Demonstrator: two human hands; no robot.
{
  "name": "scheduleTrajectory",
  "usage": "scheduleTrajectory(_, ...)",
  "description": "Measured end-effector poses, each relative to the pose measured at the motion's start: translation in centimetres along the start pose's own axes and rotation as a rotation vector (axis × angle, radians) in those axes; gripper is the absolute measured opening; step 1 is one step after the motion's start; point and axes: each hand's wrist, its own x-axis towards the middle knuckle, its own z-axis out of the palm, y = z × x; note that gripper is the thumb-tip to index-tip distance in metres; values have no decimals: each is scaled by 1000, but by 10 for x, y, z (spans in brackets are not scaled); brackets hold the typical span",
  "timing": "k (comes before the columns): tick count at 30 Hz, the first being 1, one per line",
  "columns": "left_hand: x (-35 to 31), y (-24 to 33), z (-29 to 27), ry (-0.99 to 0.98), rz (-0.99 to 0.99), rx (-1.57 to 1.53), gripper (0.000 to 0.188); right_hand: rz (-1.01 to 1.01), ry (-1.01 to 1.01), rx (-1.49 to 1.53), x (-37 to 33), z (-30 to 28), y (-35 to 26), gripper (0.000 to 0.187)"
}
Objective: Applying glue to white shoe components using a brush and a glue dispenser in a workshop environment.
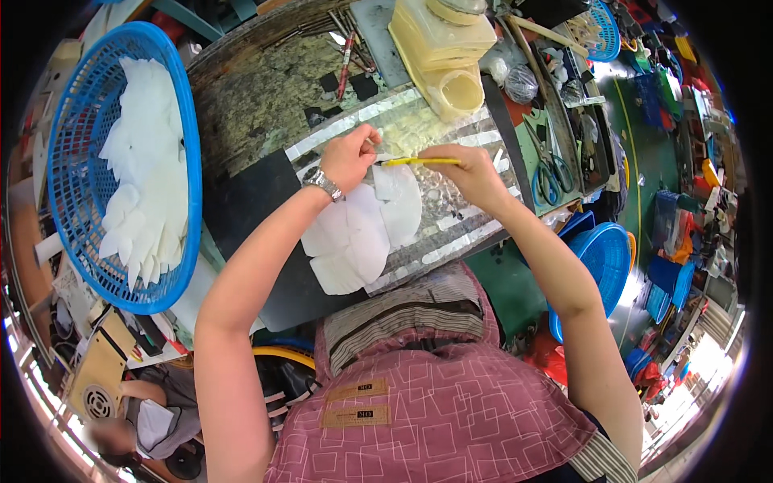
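My right hand (475, 173) is closed around a thin yellow stick-like tool (423, 161), which points left toward my other hand. My left hand (350, 157), with a metal watch on the wrist, has its fingers pinched together just left of the tool's tip. Whatever may be in that pinch is too small to make out. Below both hands lie several thin white cut pieces (354, 229), overlapping each other on the work board. Pale, glossy residue (403, 133) covers the board just beyond the fingers. A yellowed plastic container (447, 48) with a round opening stands past my right hand.
At the left stands a blue basket (193, 161) with a heap of white pieces. Scissors (551, 177) lie on the right side. A red pen-like tool (346, 64) is at the back. Blue baskets (604, 262) stand lower right. Another person (153, 410) is at lower left.
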Motion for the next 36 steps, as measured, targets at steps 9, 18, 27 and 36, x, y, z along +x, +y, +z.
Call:
scheduleTrajectory(9,-1,2,-6,-44,-7,64,22,-229,-34,-237,-35,4,20,24)
scheduleTrajectory(18,-71,76,-21,385,996,334,15,265,432,384,-45,-50,1,16)
scheduleTrajectory(27,-88,5,51,10,1128,672,20,-283,43,-160,25,-2,1,18)
scheduleTrajectory(36,-91,2,48,-6,1114,685,10,-248,-111,-419,-4,-7,28,22)
